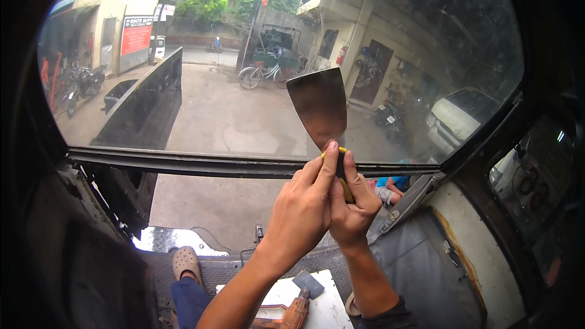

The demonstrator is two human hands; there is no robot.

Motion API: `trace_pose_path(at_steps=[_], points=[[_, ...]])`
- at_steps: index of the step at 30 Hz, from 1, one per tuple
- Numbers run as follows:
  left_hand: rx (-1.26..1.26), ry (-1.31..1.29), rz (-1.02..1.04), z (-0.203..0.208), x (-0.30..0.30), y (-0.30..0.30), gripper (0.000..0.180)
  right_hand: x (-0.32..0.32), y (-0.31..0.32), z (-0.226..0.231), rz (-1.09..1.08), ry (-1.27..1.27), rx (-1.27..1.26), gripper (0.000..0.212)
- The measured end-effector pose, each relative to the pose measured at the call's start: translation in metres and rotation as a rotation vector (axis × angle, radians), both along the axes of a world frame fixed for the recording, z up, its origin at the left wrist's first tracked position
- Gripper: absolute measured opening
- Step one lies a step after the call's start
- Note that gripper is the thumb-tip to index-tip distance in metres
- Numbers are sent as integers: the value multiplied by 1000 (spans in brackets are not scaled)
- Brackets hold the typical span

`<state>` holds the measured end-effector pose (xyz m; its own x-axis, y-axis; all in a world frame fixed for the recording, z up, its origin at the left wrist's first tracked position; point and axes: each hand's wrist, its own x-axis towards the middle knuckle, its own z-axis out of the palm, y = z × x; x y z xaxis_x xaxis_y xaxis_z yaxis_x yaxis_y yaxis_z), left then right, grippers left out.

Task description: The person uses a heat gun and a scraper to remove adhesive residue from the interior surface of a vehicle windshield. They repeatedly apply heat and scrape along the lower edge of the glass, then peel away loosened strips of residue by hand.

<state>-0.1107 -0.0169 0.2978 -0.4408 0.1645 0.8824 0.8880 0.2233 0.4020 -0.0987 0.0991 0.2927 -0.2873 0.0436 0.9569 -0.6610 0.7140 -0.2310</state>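
Both of my hands hold a putty knife upright in front of the window glass. Its wide dark metal blade [320,103] points up, and the black and yellow handle [347,190] is mostly hidden by fingers. My left hand [298,207] is closed at the handle, its index finger pressed near the yellow collar at the blade's base. My right hand [354,213] wraps the handle from the right, thumb and fingers gripping it. The glass [237,109] is hazy, with specks toward the upper right.
A white board [326,311] below my arms bears an orange power tool [297,312] and a small grey sheet [309,283]. A black frame bar [183,161] crosses under the glass. My clog-shod foot [186,262] rests at lower left. Outside, a person in blue [396,184] sits at right.
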Motion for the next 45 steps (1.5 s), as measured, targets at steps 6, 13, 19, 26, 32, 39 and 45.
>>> trace_pose_path(at_steps=[6,13,19,26,32,39,45], points=[[8,16,4,1,2,1,60,6,1,4,-30,-10,27,43],[-40,-23,4,4,6,0,61,5,2,7,-17,15,17,43],[-54,6,6,6,5,1,61,13,0,11,-171,-23,42,43],[-9,67,-2,6,3,3,66,21,1,14,-394,-57,129,41],[-28,71,-7,10,2,7,62,23,3,16,-432,-59,91,42],[-55,65,-11,13,2,11,65,23,6,26,-272,71,72,39],[-33,124,8,15,2,13,66,27,7,31,-229,20,41,39]])
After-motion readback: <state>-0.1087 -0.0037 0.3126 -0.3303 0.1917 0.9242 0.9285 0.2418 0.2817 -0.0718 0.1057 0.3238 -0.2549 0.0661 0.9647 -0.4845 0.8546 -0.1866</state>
